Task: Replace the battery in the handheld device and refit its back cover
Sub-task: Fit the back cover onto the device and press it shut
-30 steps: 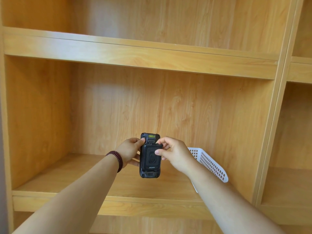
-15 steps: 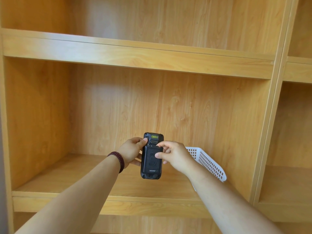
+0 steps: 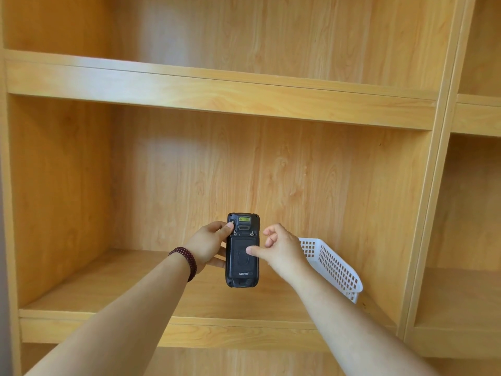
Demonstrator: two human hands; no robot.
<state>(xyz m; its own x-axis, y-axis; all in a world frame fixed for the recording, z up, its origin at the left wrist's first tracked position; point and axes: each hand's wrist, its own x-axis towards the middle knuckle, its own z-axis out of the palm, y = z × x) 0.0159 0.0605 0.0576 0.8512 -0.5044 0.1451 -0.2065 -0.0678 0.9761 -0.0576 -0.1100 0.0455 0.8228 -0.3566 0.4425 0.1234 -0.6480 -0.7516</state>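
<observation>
Judging from the back cover (image 3: 242, 256) lying flush on the handheld device (image 3: 243, 249), gripped upright by the left hand (image 3: 208, 246) above the shelf (image 3: 151, 280), refitting is nearly done, with the right hand's (image 3: 279, 248) thumb pressing it, fingers loosely curled.

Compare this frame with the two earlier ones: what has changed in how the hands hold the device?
The right hand has drawn its fingers off the handheld device; only the thumb presses the back cover, and the top latch area is now uncovered. The left hand still grips the device's left edge, held upright. The white basket has not moved.
</observation>
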